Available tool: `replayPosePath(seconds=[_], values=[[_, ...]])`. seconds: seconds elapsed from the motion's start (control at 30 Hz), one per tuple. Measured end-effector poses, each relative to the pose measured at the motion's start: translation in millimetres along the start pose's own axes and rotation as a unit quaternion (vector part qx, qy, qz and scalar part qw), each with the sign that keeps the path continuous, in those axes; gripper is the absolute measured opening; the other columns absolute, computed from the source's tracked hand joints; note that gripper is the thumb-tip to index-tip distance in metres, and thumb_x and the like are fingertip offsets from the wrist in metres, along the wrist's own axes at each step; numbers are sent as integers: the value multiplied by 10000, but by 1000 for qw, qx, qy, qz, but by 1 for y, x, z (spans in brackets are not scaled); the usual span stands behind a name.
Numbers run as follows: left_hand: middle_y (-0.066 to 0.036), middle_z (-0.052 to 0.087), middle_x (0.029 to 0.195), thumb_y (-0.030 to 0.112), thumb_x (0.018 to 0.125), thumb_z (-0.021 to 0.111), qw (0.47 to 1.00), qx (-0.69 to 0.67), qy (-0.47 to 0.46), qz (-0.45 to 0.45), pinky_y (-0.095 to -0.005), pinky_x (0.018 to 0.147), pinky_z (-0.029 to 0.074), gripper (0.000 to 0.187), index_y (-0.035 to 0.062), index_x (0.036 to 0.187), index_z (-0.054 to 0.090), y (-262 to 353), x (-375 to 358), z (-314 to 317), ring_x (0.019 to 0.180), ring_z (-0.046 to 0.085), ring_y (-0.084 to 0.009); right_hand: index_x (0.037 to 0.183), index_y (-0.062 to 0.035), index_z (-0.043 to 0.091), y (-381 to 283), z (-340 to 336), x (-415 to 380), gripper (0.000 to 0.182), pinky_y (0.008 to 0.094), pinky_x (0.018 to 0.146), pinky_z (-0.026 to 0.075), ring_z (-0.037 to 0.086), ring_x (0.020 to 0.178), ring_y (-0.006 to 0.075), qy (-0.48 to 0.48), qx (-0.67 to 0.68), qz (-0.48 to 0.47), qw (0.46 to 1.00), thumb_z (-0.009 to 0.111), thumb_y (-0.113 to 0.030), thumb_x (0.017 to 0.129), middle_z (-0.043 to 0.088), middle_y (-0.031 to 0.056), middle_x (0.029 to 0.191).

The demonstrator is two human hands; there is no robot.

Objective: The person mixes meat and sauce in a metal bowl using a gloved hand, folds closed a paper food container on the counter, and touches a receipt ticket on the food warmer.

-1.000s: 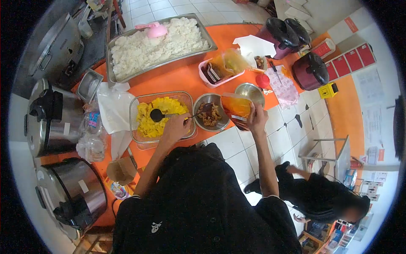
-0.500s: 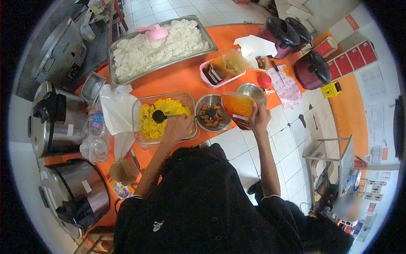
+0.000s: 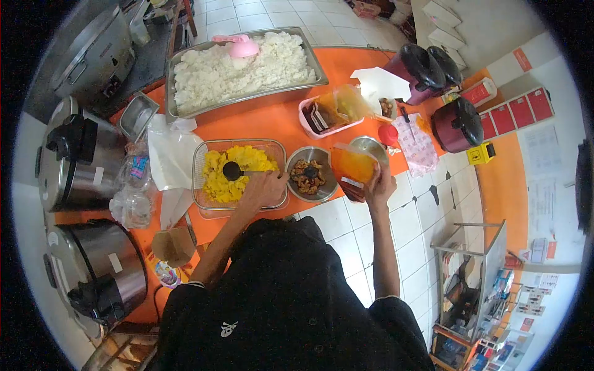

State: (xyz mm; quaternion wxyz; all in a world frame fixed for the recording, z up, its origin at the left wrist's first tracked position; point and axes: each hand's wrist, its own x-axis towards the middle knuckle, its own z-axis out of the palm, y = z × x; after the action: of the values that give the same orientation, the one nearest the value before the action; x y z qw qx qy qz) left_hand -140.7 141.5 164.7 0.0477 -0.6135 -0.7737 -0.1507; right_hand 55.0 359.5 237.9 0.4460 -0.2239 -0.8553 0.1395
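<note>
My left hand (image 3: 265, 189) is closed round the handle of a black scoop (image 3: 232, 170), whose round end rests over yellow scrambled egg (image 3: 218, 186) in a wire-mesh basket (image 3: 197, 162). My right hand (image 3: 380, 187) grips the edge of a clear plastic pouch (image 3: 354, 164) of orange sauce. The pouch hangs just right of a steel bowl (image 3: 331, 193) with browned meat pieces (image 3: 303, 183) and a dark round scoop end in it. Behind the pouch, a second steel bowl (image 3: 370, 146) is partly hidden.
A large steel tray (image 3: 247, 99) of white rice with a pink scoop (image 3: 245, 47) stands at the back. A pink basket (image 3: 339, 127) holds more pouches. Rice cookers (image 3: 99, 272) line the left; dark red jars (image 3: 456, 127) and a knife (image 3: 407, 120) are at the right.
The whole view has shifted slightly. My right hand has drawn the pouch a little to the right, away from the meat bowl. My left hand stays on the scoop.
</note>
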Motion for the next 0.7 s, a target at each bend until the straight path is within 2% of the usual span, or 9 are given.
replayPosePath(seconds=[0.1,0.2,0.27,0.3,0.37,0.47,0.6,0.67,0.7], values=[[-128,616,640,220,814,584,1000,3,-21,-11,-414,497,518,164,91,901,633,4,4,-8,570,646,-286,946,-67,596,0,0,1,105,385,467,434,591,515,339,24,-24,-19,999,540,-156,947,602,173,640],[-138,616,624,223,810,584,1000,-9,16,-13,-420,489,516,155,91,880,625,4,2,-3,549,641,-291,944,-62,591,10,1,-7,165,371,471,440,605,521,319,28,-43,-9,999,519,-208,966,604,165,634],[-145,626,638,244,837,566,1000,-26,4,-17,-429,498,518,180,88,899,630,1,1,2,557,643,-305,965,-40,596,12,1,-9,130,406,541,495,650,625,362,0,-38,77,996,533,-151,940,650,185,735],[-145,626,638,244,837,566,999,-27,5,-19,-429,498,518,180,88,899,630,0,2,2,557,643,-305,965,-40,596,14,3,-9,130,406,541,495,650,625,362,-2,-38,75,996,533,-151,940,650,185,735],[-164,633,651,258,864,551,997,-46,-36,-45,-446,514,520,202,82,906,641,1,2,2,579,645,-332,934,-48,580,16,7,-9,277,338,481,453,620,527,231,45,-48,56,996,458,-288,999,611,139,623],[-187,637,678,262,880,542,985,-84,-113,-99,-467,557,522,219,73,904,651,1,6,-4,616,643,-362,933,-35,573,9,11,-6,322,322,488,456,609,527,196,67,-4,89,994,444,-322,1003,618,118,628],[-202,634,694,265,881,541,979,-133,-90,-124,-488,602,517,225,70,890,655,-2,3,5,646,637,-379,928,-24,565,20,13,-17,364,313,509,469,606,553,177,58,-7,122,991,429,-353,1006,625,99,652],[-208,632,697,275,888,527,972,-162,-101,-135,-500,629,510,245,66,892,654,-2,4,5,659,635,-386,1138,-20,595,20,14,-18,353,351,542,501,663,629,262,64,-6,118,991,451,-310,997,668,161,761],[-208,632,697,275,888,527,972,-163,-102,-136,-500,629,510,245,66,892,654,-1,2,5,659,635,-386,1138,-20,595,18,14,-18,353,351,542,501,663,629,262,62,-6,119,991,451,-310,997,668,161,761]])
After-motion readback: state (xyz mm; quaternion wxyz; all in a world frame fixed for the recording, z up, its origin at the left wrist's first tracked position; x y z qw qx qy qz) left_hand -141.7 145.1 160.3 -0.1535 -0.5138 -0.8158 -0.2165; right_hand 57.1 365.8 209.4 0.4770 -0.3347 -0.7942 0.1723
